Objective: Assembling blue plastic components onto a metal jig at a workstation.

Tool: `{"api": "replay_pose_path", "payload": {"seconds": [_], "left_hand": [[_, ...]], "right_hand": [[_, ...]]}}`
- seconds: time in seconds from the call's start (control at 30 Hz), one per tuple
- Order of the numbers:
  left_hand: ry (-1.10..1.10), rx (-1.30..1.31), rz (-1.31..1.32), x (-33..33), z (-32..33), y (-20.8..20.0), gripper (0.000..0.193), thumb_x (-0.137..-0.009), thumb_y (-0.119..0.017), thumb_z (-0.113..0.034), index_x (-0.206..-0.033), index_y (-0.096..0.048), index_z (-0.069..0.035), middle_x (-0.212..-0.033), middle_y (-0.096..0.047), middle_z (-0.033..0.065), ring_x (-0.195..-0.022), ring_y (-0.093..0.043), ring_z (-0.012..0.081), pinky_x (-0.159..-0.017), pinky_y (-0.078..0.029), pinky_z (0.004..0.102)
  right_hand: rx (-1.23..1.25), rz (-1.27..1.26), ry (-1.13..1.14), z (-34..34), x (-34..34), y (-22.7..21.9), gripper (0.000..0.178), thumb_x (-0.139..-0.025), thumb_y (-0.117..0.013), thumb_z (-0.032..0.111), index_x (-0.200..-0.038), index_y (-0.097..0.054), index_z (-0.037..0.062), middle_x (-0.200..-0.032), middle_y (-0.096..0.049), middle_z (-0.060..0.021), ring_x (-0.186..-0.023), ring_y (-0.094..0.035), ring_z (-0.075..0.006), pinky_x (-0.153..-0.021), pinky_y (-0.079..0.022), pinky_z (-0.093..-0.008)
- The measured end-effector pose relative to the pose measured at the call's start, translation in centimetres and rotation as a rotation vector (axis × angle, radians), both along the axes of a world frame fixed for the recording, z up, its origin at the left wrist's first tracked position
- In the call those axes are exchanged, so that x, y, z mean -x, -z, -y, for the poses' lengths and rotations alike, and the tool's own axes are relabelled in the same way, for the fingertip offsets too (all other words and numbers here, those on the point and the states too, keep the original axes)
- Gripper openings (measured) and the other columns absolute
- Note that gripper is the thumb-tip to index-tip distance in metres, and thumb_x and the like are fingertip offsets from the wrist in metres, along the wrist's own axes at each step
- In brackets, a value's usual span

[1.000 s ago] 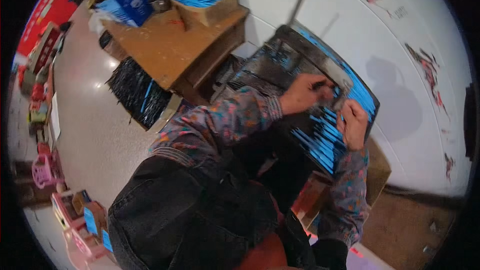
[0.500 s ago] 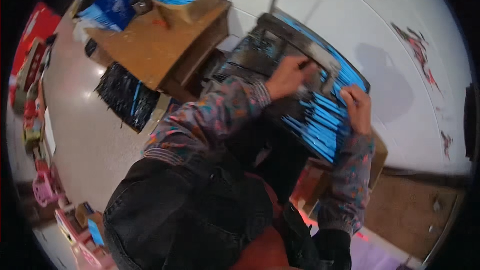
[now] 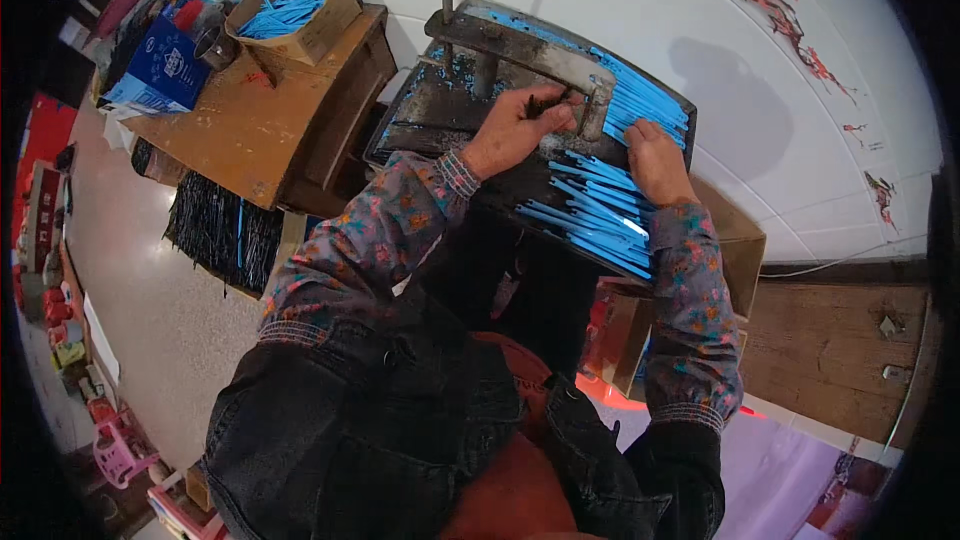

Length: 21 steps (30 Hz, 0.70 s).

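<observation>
In front of me is a dark tray [image 3: 420, 145] with a metal fixture [image 3: 520, 55] and an upright rod across its far part. Thin blue sticks [image 3: 600, 215] lie in a loose pile at its near right. More blue sticks [image 3: 645, 90] lie side by side behind them. My left hand [image 3: 515, 130] is closed beside the fixture, a small dark piece showing between thumb and fingers; its kind is unclear. My right hand [image 3: 660, 165], its fingers bent together, is at the blue sticks on the right; its fingertips are partly hidden, and what they grip cannot be made out.
A wooden table [image 3: 280, 120] at the left bears a cardboard box [image 3: 335, 20] of blue sticks and a blue package [image 3: 165, 65]. Under it lies a bundle of thin black strips [image 3: 215, 230]. An open carton [image 3: 735, 250] is right of the tray, near the white wall [image 3: 830, 180].
The whole view has shifted, the tray now showing higher and farther left. My right hand's fingers have come down onto the blue sticks; my left hand stays near the fixture.
</observation>
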<state>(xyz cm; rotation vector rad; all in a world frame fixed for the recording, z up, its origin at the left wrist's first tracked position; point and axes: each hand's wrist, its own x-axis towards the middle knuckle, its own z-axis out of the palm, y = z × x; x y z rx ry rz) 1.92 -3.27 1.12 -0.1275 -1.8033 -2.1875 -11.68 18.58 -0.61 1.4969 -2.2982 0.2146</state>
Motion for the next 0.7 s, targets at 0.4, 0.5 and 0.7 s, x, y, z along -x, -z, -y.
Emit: {"api": "replay_pose_path", "payload": {"seconds": [0.4, 0.5, 0.7], "left_hand": [[-0.005, 0.078, -0.111, 0.8, 0.4, 0.4, 0.01, -0.089, -0.055, -0.006, -0.087, -0.063, -0.001, -0.076, -0.058, 0.0007, -0.069, -0.048, 0.0092, -0.068, -0.041, 0.0221], [-0.052, 0.112, -0.059, 0.5, 0.2, -0.1, 0.01, -0.089, -0.055, -0.006, -0.084, -0.062, -0.001, -0.075, -0.058, 0.0003, -0.068, -0.047, 0.0089, -0.066, -0.04, 0.0219], [-0.016, 0.119, -0.105, 0.8, 0.3, 0.1, 0.011, -0.089, -0.055, -0.008, -0.085, -0.063, -0.001, -0.072, -0.057, -0.0001, -0.066, -0.045, 0.0079, -0.063, -0.04, 0.0213]], "right_hand": [[0.443, 0.886, 0.037, 3.8, -6.1, -5.9, 0.008, -0.078, -0.055, 0.003, -0.086, -0.055, 0.002, -0.069, -0.051, -0.0041, -0.06, -0.042, -0.0172, -0.057, -0.038, -0.0288], [0.54, 1.147, 0.065, 4.6, -6.7, -6.3, 0.003, -0.079, -0.055, 0.003, -0.081, -0.055, 0.0019, -0.067, -0.049, -0.0025, -0.059, -0.04, -0.0139, -0.056, -0.036, -0.0267], [0.461, 0.84, -0.057, 4.5, -5.5, -6.9, 0.006, -0.08, -0.057, 0.003, -0.074, -0.057, 0.0019, -0.064, -0.048, -0.0007, -0.057, -0.039, -0.0123, -0.055, -0.035, -0.0259]]}}
